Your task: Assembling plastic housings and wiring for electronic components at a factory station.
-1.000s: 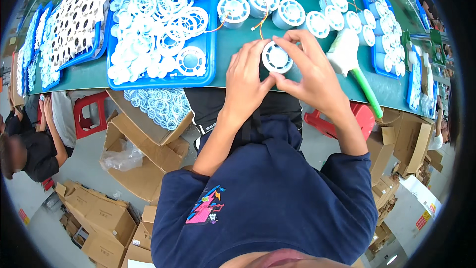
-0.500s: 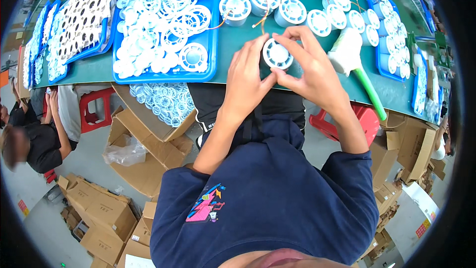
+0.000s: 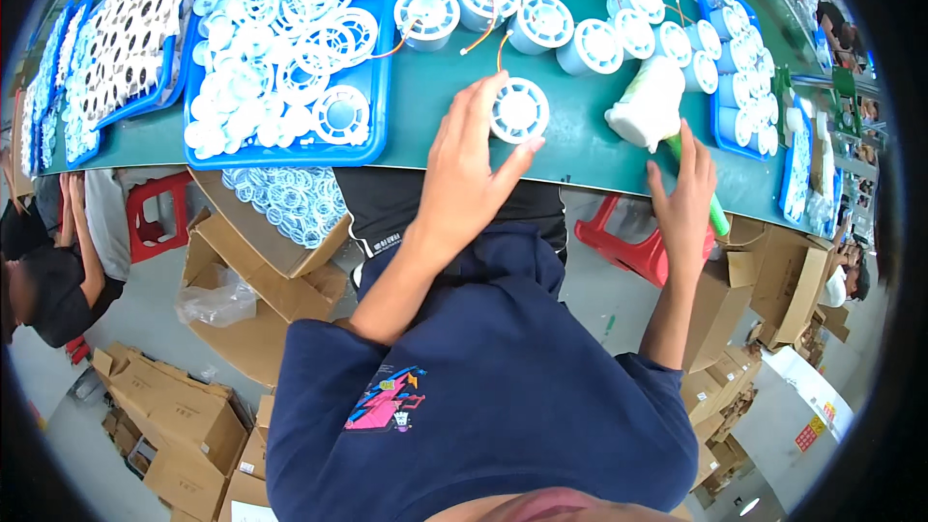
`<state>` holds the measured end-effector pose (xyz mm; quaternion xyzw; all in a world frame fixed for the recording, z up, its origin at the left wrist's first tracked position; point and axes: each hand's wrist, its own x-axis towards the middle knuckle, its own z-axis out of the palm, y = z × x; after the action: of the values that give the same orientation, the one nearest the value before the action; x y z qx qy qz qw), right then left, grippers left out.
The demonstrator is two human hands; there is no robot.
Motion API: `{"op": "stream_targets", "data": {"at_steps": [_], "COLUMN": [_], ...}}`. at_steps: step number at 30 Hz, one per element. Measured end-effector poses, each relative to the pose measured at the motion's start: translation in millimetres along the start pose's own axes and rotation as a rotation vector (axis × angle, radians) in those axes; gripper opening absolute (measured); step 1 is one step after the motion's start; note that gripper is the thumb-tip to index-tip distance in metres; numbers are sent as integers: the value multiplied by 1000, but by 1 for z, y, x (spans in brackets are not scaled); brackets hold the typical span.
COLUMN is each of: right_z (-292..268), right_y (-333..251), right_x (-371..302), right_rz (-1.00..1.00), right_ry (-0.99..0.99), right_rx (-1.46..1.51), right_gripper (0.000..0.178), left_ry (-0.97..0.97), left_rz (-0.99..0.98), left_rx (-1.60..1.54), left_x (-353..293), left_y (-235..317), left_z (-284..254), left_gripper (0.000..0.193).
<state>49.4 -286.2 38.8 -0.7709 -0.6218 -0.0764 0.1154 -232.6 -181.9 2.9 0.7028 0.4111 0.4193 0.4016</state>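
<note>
Two hands work at the green counter (image 3: pixel 580 150). Nearest, the right hand (image 3: pixel 684 195) lies with fingers spread, loosely over a green-handled tool (image 3: pixel 698 191) at the counter's edge, gripping nothing firmly. The left hand (image 3: pixel 471 162) pinches a round white slotted part (image 3: pixel 519 109) between thumb and fingers on the counter. Farther off stand a row of like white parts (image 3: pixel 541 19) and a blue tray (image 3: pixel 372 126) of white rings.

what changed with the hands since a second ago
The right hand let go of the round white part and moved right, to the green-handled tool. The left hand stayed on the part, which stays on the green table. The blue tray is unmoved.
</note>
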Motion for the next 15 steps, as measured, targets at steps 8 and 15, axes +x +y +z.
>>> {"op": "stream_targets", "data": {"at_steps": [8, 15], "right_z": [-32, -56], "right_y": [-22, -92], "right_x": [-20, 57], "right_rz": [402, 165], "right_ry": [-97, -399], "right_rx": [596, 731], "right_gripper": [29, 26], "left_ry": [-56, -28], "left_rz": [45, 79], "left_rx": [26, 124], "left_x": [0, -4], "left_y": [-3, -9], "left_z": [-1, 2], "left_gripper": [75, 86]}}
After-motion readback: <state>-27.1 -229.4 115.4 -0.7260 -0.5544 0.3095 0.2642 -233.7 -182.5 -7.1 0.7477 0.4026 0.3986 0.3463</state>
